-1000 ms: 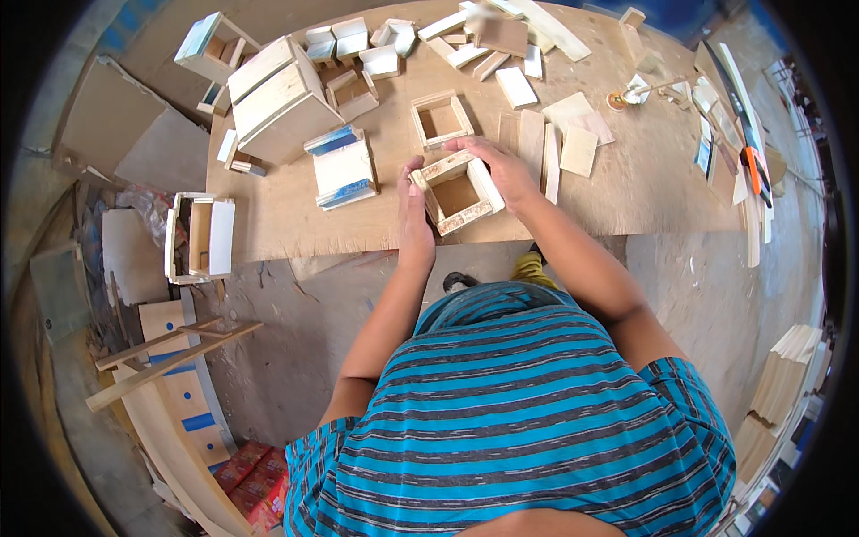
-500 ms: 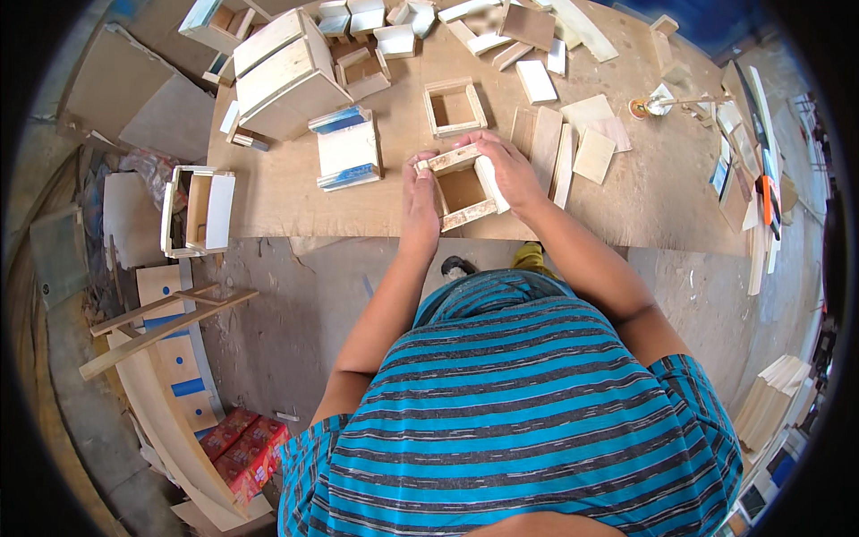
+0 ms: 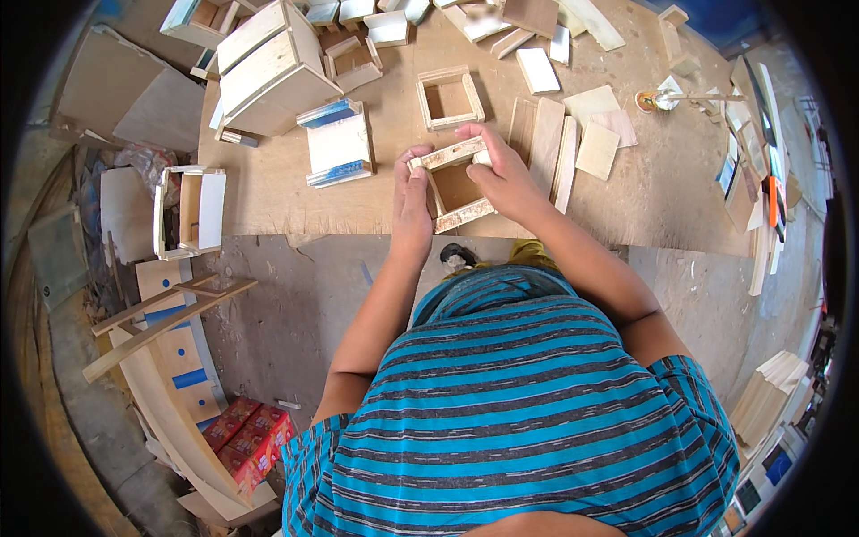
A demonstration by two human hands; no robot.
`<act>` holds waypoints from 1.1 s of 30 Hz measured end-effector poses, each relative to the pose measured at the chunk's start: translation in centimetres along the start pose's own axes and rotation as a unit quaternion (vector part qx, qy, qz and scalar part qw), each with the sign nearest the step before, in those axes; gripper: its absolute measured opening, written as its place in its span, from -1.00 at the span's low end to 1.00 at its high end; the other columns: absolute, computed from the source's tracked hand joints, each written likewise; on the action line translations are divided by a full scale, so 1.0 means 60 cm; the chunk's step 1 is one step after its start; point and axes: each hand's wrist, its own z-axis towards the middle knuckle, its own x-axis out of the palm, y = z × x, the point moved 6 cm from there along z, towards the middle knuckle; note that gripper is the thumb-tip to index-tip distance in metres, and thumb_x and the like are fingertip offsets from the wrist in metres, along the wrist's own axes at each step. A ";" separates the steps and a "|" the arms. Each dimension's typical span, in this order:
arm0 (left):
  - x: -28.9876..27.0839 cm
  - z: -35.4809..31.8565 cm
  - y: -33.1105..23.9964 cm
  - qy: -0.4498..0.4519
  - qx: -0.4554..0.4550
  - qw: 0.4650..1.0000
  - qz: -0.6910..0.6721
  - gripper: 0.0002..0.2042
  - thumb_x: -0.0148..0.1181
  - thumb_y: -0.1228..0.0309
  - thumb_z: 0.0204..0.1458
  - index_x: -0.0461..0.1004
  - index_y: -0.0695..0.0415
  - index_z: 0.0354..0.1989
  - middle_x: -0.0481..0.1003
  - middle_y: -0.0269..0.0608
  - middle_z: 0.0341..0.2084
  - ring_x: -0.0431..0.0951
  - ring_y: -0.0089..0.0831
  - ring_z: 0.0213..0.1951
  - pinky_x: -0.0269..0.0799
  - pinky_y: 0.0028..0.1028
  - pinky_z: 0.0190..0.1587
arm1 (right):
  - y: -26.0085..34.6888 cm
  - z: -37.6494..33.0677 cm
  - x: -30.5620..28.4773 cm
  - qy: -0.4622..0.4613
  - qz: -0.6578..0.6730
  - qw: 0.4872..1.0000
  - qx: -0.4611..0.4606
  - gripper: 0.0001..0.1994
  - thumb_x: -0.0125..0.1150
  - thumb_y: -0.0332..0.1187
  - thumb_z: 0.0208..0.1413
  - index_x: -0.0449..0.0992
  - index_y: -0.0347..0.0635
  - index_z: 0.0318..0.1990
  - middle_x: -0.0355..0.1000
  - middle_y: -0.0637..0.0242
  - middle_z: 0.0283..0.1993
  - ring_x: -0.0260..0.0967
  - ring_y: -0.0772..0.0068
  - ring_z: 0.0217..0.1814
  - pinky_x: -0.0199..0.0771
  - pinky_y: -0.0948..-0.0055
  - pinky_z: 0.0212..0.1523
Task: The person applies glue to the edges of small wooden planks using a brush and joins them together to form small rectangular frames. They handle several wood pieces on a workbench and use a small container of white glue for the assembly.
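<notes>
Here, a frame [image 3: 463, 216] sits clasped between both hands [image 3: 413, 204] [image 3: 510, 182].

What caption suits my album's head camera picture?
Left hand and right hand hold a small wooden frame at a table.

Wooden table [image 3: 268, 197], grey floor [image 3: 295, 331] (scuffed)

I can't read a single word or number from here. The red packages [image 3: 234, 428] on the floor [image 3: 286, 331], out beyond the near left corner of the workbench [image 3: 277, 208], carry pale printing [image 3: 267, 456] on their sides, too small to make out. Toward the bench's right edge, nearer its far corner, a small can [image 3: 644, 102] shows orange and white colouring, with any lettering too tiny for me. A greenish panel [image 3: 59, 251] off the bench's left side bears one small dark mark [image 3: 46, 292], equally unreadable.
</notes>
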 end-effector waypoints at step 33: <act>-0.035 -0.021 -0.042 0.160 0.216 0.854 0.446 0.44 0.59 -0.07 -0.62 -0.27 0.30 0.43 -0.02 0.12 0.40 -0.05 0.02 0.43 -0.09 -0.13 0.42 | 0.062 -0.012 -0.053 0.128 -0.159 0.975 -0.094 0.14 0.51 -0.14 -0.24 -0.19 -0.05 0.47 -0.04 0.05 0.47 -0.11 0.00 0.52 0.00 0.15 0.43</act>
